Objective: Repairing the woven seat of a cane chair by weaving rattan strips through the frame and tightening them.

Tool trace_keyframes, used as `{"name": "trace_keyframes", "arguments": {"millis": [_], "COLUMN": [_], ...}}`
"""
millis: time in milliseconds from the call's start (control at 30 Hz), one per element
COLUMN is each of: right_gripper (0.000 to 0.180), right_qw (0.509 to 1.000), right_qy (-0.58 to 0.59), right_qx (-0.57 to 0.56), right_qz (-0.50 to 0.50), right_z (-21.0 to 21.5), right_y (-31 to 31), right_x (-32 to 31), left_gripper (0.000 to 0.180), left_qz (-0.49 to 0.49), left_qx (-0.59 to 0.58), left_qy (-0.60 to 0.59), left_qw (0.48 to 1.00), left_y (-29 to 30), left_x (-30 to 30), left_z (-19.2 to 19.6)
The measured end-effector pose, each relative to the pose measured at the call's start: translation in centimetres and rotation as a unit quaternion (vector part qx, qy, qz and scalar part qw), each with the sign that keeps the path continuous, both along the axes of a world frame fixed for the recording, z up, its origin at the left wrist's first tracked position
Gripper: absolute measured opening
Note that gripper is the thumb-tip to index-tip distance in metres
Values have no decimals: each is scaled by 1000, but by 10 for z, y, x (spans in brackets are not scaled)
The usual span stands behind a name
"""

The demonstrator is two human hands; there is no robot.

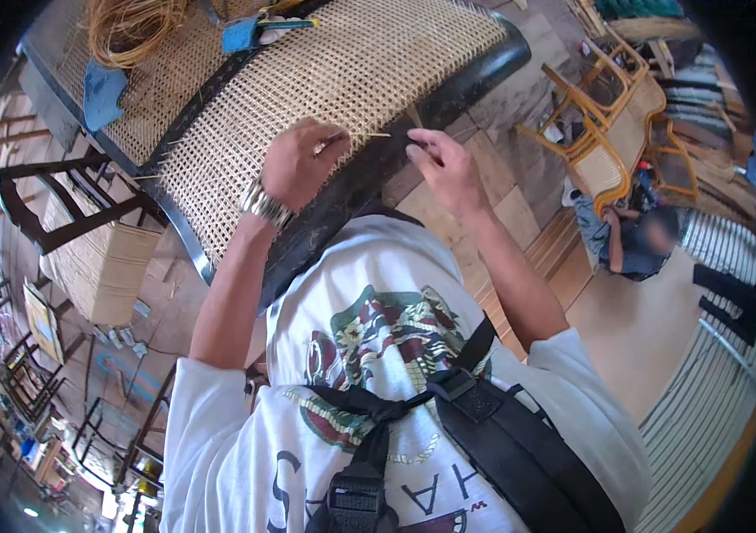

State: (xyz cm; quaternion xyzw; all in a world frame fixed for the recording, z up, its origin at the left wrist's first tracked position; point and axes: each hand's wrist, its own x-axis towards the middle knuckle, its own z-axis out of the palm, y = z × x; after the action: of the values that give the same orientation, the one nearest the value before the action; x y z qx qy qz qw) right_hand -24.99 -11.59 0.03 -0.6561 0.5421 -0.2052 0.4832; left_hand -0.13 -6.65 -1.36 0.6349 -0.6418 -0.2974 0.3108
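A woven cane panel [307,84] in a black curved wooden frame [475,75] lies in front of me. Over the near part of the weave, my left hand [307,160] is closed with its fingers bent. A thin pale cane strand [376,135] sticks out from its fingertips to the right. Just beyond the frame's near edge, my right hand [449,169] is raised; a small gap shows between its thumb and forefinger, and its other fingers are curled. I see nothing between them. A second strand end [413,114] stands up near the frame.
A coil of cane [136,31], a blue cloth [104,93] and a blue-headed tool [240,35] lie on the panels. A dark chair frame [49,209] and carton [102,266] are left. Wooden chairs [613,124] and another person [635,240] are right.
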Motion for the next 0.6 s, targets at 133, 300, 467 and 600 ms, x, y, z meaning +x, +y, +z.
{"name": "trace_keyframes", "arguments": {"millis": [133,300,467,600], "right_gripper": [30,16,14,11], "right_qw": [995,987,969,966], "right_qy": [-26,28,22,-31], "right_qx": [-99,-151,-210,-223], "right_qz": [2,57,125,124], "right_z": [-22,-17,-30,-33], "right_y": [-7,-15,-27,-31], "right_x": [11,28,33,23], "left_gripper": [21,21,18,17], "left_qz": [-38,-66,-74,-38], "left_qx": [10,-39,-93,-79], "left_qy": [21,12,9,-6], "left_qw": [999,997,993,996], "left_y": [-29,-35,-34,-32], "left_x": [-20,-23,-23,-29], "left_z": [-14,-15,-27,-30]}}
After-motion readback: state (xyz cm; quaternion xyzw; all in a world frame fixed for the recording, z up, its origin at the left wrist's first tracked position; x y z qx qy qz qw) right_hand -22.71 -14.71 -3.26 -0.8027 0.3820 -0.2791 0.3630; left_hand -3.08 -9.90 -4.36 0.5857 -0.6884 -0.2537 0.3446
